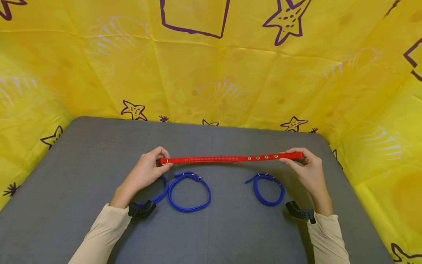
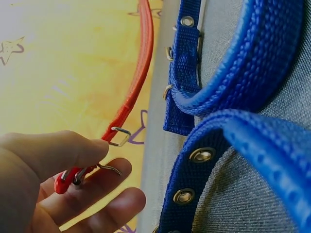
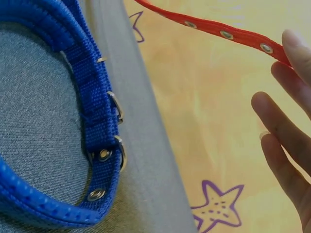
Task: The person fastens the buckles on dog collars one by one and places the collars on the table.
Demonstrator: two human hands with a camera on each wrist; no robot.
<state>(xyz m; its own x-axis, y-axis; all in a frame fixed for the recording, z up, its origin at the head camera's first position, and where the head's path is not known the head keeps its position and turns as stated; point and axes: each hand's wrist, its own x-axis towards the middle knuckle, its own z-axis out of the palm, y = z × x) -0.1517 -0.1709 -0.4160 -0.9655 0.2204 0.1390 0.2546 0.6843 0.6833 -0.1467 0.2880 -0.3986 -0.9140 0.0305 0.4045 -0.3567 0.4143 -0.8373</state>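
A red collar (image 1: 211,159) is stretched out nearly straight between both hands, above the table. My left hand (image 1: 150,167) pinches its buckle end; the metal buckle and ring show beside the thumb in the left wrist view. At the other end, my right hand (image 1: 304,168) pinches the strap (image 3: 226,35) past a row of metal eyelets, thumb against fingers. Below the red collar lie blue collars fastened into loops: one in the middle (image 1: 189,210), a smaller one on the right (image 1: 269,203), and another (image 1: 161,194) partly hidden under my left wrist.
The grey table (image 1: 227,234) carries the blue collars. A yellow cloth (image 1: 217,66) with fish and starfish prints hangs behind the table and along both sides. Black camera mounts sit on the left wrist (image 1: 141,209) and the right wrist (image 1: 300,211).
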